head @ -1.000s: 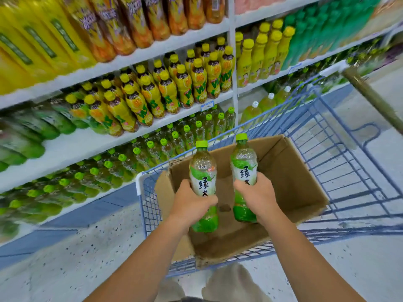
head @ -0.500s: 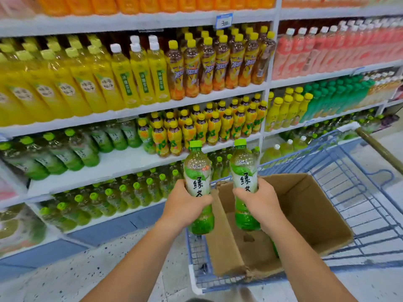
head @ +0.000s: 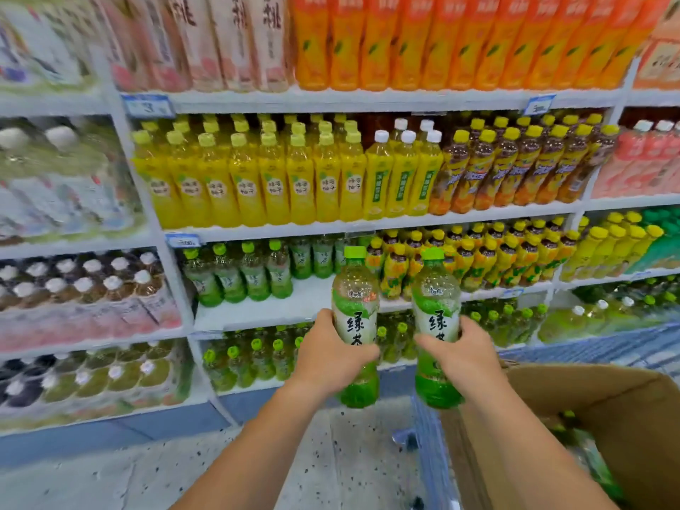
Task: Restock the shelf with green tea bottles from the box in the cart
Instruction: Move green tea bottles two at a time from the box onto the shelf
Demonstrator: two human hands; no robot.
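My left hand point(head: 331, 353) grips one green tea bottle point(head: 355, 311) around its middle, upright, green cap up. My right hand point(head: 461, 353) grips a second green tea bottle point(head: 436, 314) the same way, beside the first. Both bottles hang in front of a white shelf point(head: 294, 301) whose left part carries a row of the same green tea bottles point(head: 239, 276), with bare shelf surface in front of them. The cardboard box point(head: 607, 410) sits in the blue wire cart point(head: 430, 450) at the lower right; green bottles show inside it.
Yellow-capped juice bottles point(head: 496, 259) fill the right part of the same shelf. Above stand yellow drinks point(head: 257, 185) and orange ones point(head: 441, 42). More green bottles point(head: 250, 362) line the lower shelf. Shrink-wrapped packs point(head: 73, 288) fill the left bay. Speckled floor point(head: 147, 473) lies below.
Both hands lifted the two bottles out of the box and carried them up toward the shelf. The view swung from the cart to face the shelves.
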